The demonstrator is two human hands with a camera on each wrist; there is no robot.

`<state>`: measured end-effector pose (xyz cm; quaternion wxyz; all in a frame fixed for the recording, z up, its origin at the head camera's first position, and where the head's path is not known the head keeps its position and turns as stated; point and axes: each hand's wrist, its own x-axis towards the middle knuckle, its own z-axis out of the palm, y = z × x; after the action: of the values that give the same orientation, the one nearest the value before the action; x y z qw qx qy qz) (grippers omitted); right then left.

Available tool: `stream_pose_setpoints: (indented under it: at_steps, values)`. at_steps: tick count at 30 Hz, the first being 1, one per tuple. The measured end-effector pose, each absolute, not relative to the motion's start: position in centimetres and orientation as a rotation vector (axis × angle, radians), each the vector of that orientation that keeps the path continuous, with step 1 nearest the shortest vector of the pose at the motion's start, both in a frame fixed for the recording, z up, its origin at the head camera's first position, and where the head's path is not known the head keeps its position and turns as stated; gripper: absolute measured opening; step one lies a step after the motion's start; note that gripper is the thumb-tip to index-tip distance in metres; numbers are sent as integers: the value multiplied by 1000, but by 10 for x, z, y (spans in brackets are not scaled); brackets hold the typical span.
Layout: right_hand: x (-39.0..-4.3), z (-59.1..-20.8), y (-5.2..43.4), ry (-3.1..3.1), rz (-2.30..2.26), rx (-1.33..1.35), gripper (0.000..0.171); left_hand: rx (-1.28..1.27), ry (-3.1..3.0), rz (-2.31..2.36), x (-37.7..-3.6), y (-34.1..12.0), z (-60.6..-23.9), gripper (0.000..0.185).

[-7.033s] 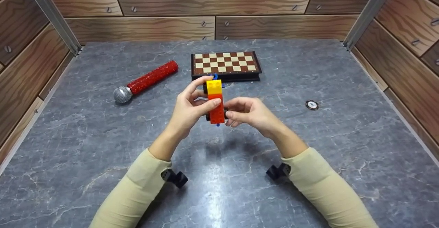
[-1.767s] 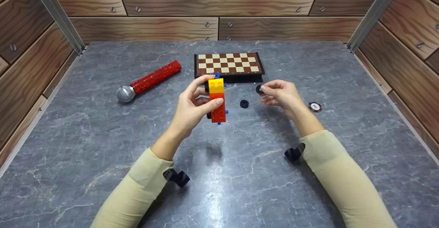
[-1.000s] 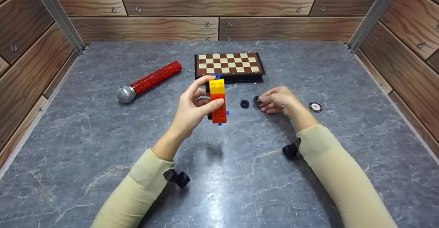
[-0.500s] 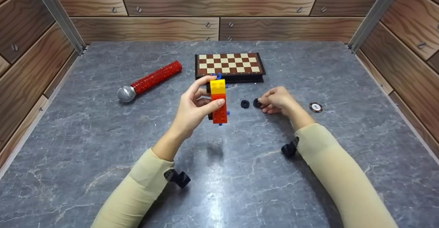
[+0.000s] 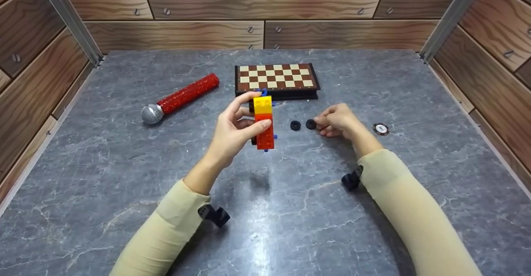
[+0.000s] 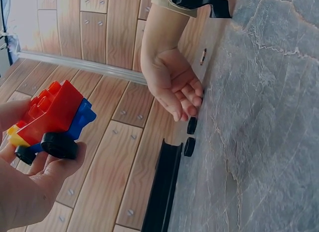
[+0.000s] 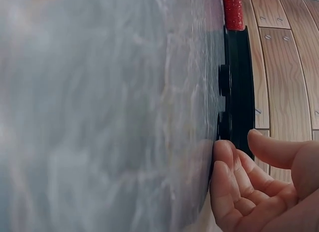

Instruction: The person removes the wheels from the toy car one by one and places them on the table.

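My left hand (image 5: 258,110) holds a toy car (image 5: 263,120) of yellow and red bricks upright above the table, thumb on the red brick, fingers curled behind it. In the left wrist view the car (image 6: 52,112) shows a blue base and black wheels, gripped by that hand (image 6: 45,164). Two loose black wheels (image 5: 295,125) (image 5: 310,124) lie side by side on the grey table (image 5: 265,209). My right hand (image 5: 321,123) rests on the table just right of them, fingers loosely curled. Its fingertips (image 7: 222,149) reach the nearer wheel (image 7: 224,124), with the thumb apart and nothing held.
A folded chessboard (image 5: 276,78) lies behind the hands, and a red microphone (image 5: 178,97) to its left. A small round chip (image 5: 380,129) sits right of my right hand. Wooden panel walls enclose the table on three sides.
My right hand left the car, carried a black wheel to the right and down, and set it beside the first wheel, then eased its fingers off. The left hand has kept still.
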<state>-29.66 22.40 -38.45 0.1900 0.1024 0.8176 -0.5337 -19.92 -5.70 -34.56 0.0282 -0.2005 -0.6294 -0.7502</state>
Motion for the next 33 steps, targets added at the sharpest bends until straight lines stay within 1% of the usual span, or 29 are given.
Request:
stream_pose_setpoints:
  at_steps: [13,18,25,31,33]
  values:
    - [-285,-372,228,2313,-1592,278,24,-627,-1949,-2312,-198,-56,-346,55]
    - [-281,-367,227,2294,-1656,229,30,-633,-1940,-2311,-199,-55,-347,54]
    - [-275,-362,221,2292,-1722,161,32,-642,-1950,-2297,-199,-55,-347,54]
    - [-268,-357,217,2268,-1765,97,41,-641,-1953,-2309,-199,-55,-348,53]
    - [-265,-355,216,2259,-1782,78,42,-650,-1953,-2317,-199,-55,-348,53]
